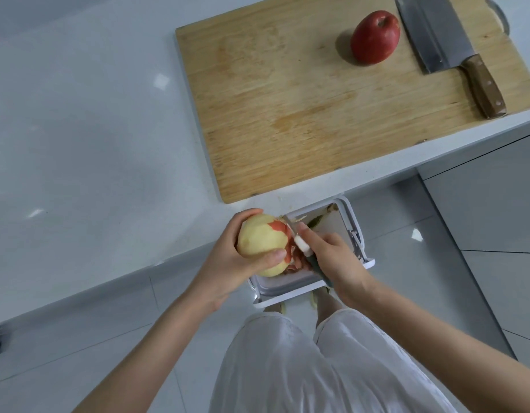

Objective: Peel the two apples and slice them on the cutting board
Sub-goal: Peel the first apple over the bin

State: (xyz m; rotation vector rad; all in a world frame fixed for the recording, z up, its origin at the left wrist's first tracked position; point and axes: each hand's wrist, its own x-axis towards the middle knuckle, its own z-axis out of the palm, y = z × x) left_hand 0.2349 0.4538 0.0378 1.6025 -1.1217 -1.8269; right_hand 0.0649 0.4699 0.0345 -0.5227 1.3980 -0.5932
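My left hand (pixel 238 263) grips a mostly peeled apple (pixel 262 241), pale yellow with a strip of red skin left on its right side. My right hand (pixel 335 257) holds a peeler (pixel 302 244) with a white head and dark green handle, its blade against the red skin. Both hands are over a white bin (pixel 351 231) on the floor, just off the counter's edge. A whole red apple (pixel 375 37) lies on the wooden cutting board (pixel 287 108), next to a cleaver (pixel 448 46) with a wooden handle.
The board rests on a white counter (pixel 79 144) that stretches away to the left. Peel scraps lie inside the bin. Grey cabinet fronts (pixel 490 198) stand at the right, and my legs in white trousers are above the tiled floor.
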